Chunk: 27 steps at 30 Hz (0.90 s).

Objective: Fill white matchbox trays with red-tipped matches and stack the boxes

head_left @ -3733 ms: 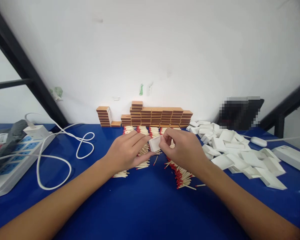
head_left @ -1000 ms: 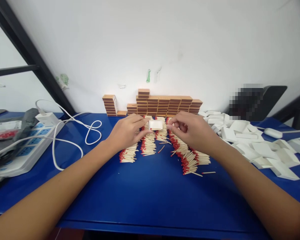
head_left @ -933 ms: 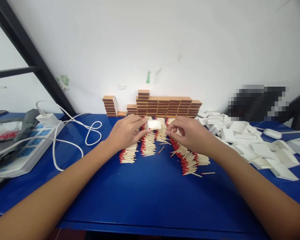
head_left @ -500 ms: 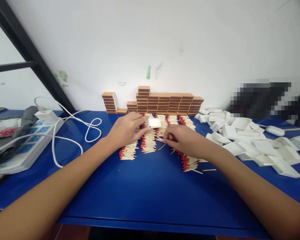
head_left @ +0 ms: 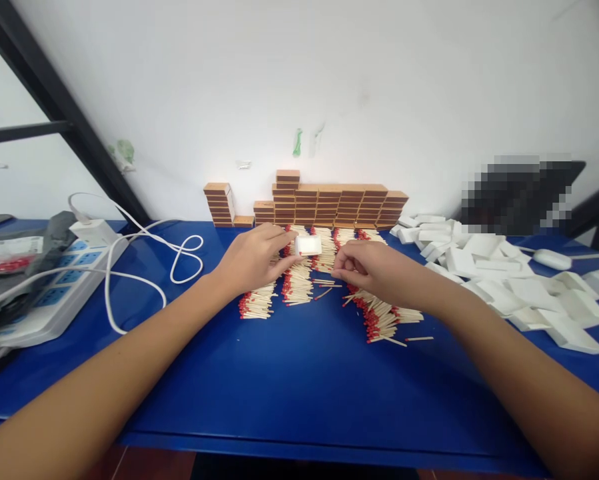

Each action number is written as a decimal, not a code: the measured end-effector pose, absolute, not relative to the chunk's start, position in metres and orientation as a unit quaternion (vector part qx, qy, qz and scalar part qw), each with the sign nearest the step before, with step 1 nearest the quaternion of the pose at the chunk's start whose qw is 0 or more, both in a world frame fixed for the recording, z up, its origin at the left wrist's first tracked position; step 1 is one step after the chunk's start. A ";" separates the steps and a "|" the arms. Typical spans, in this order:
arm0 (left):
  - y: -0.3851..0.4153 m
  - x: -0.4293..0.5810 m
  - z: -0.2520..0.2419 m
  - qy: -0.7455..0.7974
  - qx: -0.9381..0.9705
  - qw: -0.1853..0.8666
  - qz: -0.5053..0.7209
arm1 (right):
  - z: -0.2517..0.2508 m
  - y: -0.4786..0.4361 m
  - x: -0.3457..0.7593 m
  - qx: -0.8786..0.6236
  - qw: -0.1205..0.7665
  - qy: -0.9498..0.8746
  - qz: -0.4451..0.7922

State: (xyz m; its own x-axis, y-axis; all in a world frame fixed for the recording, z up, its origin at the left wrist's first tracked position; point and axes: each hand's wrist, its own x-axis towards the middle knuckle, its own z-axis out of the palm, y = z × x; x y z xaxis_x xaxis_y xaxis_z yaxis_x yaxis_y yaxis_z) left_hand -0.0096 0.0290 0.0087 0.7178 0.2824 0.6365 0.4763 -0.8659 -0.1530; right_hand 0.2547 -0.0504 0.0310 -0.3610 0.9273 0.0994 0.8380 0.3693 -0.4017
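Holding the small white tray (head_left: pixel 309 244) is done by the left hand (head_left: pixel 253 261), as seen in the head view, the only one given. The tray's left end is pinched narrowly between thumb and fingers; by this grip, it seems, the open face is left turned up and the right end unblocked. A matchstick appears to be laid along the tray's near side, though this is too small to be certain. The right hand (head_left: pixel 379 270) is poised just beside the tray's right end, with thumb and fingertips drawn close together; whether anything is pinched there cannot be told.

Beneath and around both hands, matches (head_left: pixel 298 287) are spread in rough rows on the blue worktop (head_left: pixel 279 380). Their red heads are mostly turned to the left, an order probably chosen so that they can be taken up facing alike. Against the wall (head_left: pixel 179 133), brown matchboxes (head_left: pixel 352 200) are stacked in columns, perhaps to save room. More white trays (head_left: pixel 484 260) are heaped loosely on the right, within apparent easy reach. On the far left, a power strip (head_left: pixel 64 300) is crossed by a white cable (head_left: pixel 106 293).
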 end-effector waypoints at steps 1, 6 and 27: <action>0.029 -0.010 0.009 -0.207 -0.914 0.156 -0.313 | 0.033 -0.051 0.256 -0.542 0.166 -0.813 0.135; 0.028 -0.011 0.011 -0.199 -0.913 0.168 -0.313 | 0.039 -0.053 0.260 -0.535 0.216 -0.806 0.134; 0.012 -0.003 0.013 -0.165 -0.932 0.121 -0.297 | 0.025 -0.050 0.253 -0.465 0.274 -0.842 -0.004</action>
